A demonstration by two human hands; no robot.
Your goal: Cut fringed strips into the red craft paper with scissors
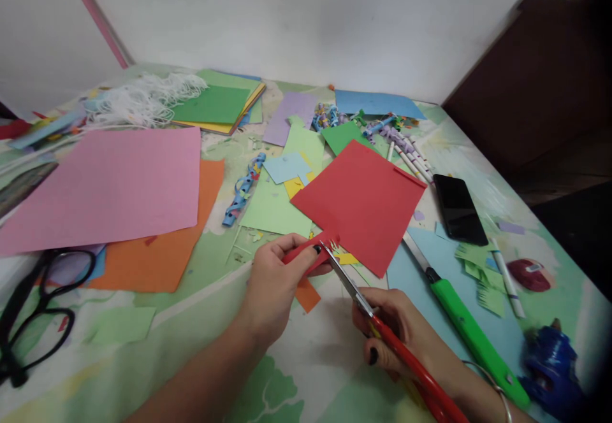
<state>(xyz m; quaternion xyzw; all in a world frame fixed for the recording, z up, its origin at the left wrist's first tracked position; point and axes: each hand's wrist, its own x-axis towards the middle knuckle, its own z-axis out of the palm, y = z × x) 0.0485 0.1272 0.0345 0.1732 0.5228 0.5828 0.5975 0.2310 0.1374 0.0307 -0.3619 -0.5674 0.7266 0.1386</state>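
Observation:
My left hand [272, 283] pinches a folded strip of red paper [306, 252] at the near corner of a red paper sheet [363, 200]. My right hand [396, 334] is closed round the red handles of a pair of scissors [354, 292]. The scissor blades point up and left, with their tips at the fringed edge of the red strip, right beside my left fingertips.
A pink sheet [109, 187] lies over an orange sheet [157, 257] at left. Black glasses [33, 315] sit near the left edge. A phone [459, 209], a green cutter [463, 327], a blue glue dispenser [549, 362] and paper scraps lie at right. Stacked coloured paper [215, 107] is at the back.

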